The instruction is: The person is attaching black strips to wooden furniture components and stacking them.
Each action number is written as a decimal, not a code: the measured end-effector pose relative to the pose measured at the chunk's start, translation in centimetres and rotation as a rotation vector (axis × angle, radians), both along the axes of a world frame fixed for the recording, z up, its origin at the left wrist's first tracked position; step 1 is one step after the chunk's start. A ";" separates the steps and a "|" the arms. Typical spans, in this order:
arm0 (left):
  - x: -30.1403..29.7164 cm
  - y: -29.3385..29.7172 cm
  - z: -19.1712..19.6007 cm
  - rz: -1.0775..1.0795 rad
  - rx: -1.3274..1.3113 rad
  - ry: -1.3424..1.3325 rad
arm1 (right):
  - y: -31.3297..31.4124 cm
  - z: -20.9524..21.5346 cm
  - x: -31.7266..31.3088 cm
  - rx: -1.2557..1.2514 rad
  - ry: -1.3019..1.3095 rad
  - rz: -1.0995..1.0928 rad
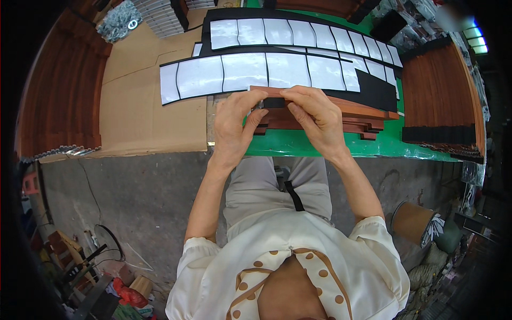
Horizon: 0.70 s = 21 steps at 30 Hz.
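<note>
Both of my hands meet at the table's front edge, over the end of a reddish-brown wooden strip (349,108). A small black rectangular pad (274,102) lies against that end. My left hand (236,122) pinches the pad's left side between thumb and fingers. On the other side, my right hand (316,118) grips with thumb and fingertips, at the pad's right edge and the wood. More brown strips (325,124) with black ends lie stacked beneath. Just beyond my hands are black sheets topped with rows of glossy white-backed pieces (242,73).
Brown cardboard (152,120) covers the table's left part; green sheeting (282,143) covers the right. Tall stacks of brown strips stand at the left (64,90) and right (440,90). A clear bag of metal parts (119,22) sits at the back left. A brown drum (413,221) stands on the floor.
</note>
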<state>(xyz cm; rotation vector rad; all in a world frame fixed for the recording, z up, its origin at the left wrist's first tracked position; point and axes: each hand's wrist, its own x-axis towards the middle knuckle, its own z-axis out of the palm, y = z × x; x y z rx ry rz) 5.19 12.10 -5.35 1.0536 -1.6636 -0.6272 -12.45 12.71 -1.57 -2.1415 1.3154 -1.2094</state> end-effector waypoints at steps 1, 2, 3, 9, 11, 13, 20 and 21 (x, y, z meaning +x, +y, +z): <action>0.0 -0.1 -0.1 0.011 -0.084 -0.051 | 0.1 0.0 -0.1 0.023 -0.055 -0.006; -0.1 -0.2 -0.2 0.021 -0.168 -0.101 | 0.2 -0.1 -0.2 0.022 -0.053 -0.012; -0.2 -0.2 -0.2 0.014 -0.169 -0.099 | 0.3 -0.2 -0.3 0.004 -0.027 0.010; -0.5 -0.2 -0.7 0.011 -0.275 -0.148 | 0.1 -1.0 -0.2 -0.225 0.134 -0.007; -0.3 0.0 -0.9 0.099 -0.327 -0.301 | -0.1 -0.7 -0.2 -0.303 0.216 0.024; -0.8 0.5 -0.6 0.099 -0.327 -0.341 | -0.1 -0.6 -0.9 -0.280 0.192 0.043; -1.8 -0.3 5.2 -0.007 -0.180 -0.386 | -0.7 3.0 -10.8 -0.175 0.149 -0.045; -2.4 -1.1 6.5 -0.066 -0.148 -0.385 | -1.1 4.0 -13.0 -0.116 0.183 -0.089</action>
